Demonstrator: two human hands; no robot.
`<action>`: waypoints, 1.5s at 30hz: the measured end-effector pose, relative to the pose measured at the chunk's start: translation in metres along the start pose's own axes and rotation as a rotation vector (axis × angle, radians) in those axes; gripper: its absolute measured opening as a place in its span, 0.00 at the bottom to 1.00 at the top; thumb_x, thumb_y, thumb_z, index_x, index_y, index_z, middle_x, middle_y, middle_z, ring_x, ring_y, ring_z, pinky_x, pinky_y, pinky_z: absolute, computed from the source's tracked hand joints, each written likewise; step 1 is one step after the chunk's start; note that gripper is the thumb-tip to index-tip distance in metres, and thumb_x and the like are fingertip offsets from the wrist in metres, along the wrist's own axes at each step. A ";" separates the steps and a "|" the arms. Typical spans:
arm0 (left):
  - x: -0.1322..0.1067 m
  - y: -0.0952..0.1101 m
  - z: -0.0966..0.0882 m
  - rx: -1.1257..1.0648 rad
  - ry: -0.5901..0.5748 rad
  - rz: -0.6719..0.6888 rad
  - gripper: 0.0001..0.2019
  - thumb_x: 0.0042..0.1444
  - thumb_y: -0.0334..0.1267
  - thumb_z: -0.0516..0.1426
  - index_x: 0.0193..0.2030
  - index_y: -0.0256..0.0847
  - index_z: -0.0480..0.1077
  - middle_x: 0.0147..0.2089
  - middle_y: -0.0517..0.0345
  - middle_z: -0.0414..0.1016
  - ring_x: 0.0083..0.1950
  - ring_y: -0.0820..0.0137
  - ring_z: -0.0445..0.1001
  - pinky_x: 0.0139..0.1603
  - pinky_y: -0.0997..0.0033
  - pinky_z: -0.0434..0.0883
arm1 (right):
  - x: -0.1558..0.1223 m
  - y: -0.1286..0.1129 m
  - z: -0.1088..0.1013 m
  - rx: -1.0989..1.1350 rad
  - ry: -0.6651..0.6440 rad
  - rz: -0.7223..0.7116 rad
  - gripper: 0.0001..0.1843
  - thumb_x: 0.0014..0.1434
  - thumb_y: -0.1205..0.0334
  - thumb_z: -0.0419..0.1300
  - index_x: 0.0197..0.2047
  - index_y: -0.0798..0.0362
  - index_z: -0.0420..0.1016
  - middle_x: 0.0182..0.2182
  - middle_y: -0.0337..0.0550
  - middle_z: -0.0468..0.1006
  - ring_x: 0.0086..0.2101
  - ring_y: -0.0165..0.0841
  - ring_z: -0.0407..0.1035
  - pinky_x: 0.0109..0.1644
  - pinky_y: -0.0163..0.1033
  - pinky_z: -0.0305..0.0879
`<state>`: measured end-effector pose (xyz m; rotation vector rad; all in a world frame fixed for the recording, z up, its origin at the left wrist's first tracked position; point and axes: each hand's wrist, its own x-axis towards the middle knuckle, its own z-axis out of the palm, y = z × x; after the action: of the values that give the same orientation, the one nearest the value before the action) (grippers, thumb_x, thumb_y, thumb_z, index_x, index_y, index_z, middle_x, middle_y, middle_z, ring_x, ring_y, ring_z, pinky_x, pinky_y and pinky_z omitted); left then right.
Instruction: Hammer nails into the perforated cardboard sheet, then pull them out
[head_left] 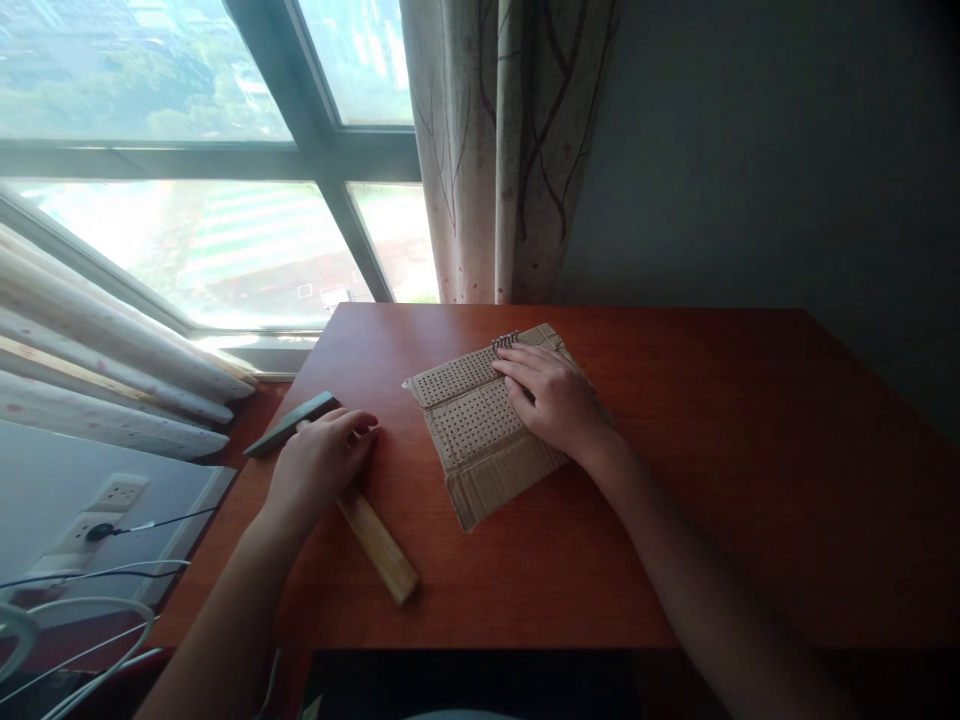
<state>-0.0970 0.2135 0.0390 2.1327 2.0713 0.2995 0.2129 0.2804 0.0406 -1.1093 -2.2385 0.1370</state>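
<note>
A hammer with a grey metal head (294,424) and a pale wooden handle (381,545) lies on the left part of the table. Across its handle, close to the head, is my left hand (322,460). Its fingers are curled and the thumb and forefinger tips come together; whatever they hold is too small or hidden to see. My right hand (559,395) lies with its fingers stretched out over a piece of corrugated cardboard (502,475) dotted with rows of small holes. Just beyond those fingertips, a short row of dark thin nails (505,341) stands at the cardboard's far edge.
The reddish-brown wooden table (720,480) reaches far to the right. A window (150,240) and patterned curtains (480,150) stand behind and left. Wall sockets (97,520) with a plug and loose white cables (90,605) are low on the left.
</note>
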 end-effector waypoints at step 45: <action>0.112 0.122 -0.018 -0.095 0.146 0.367 0.09 0.57 0.41 0.59 0.40 0.42 0.79 0.37 0.53 0.82 0.33 0.67 0.76 0.33 0.69 0.67 | 0.001 -0.001 -0.001 0.013 0.023 -0.011 0.17 0.65 0.67 0.54 0.52 0.51 0.80 0.56 0.44 0.79 0.59 0.39 0.69 0.66 0.50 0.61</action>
<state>0.0191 0.3211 0.0902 2.4877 1.6795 0.6006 0.2120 0.2805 0.0424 -1.0868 -2.2197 0.1334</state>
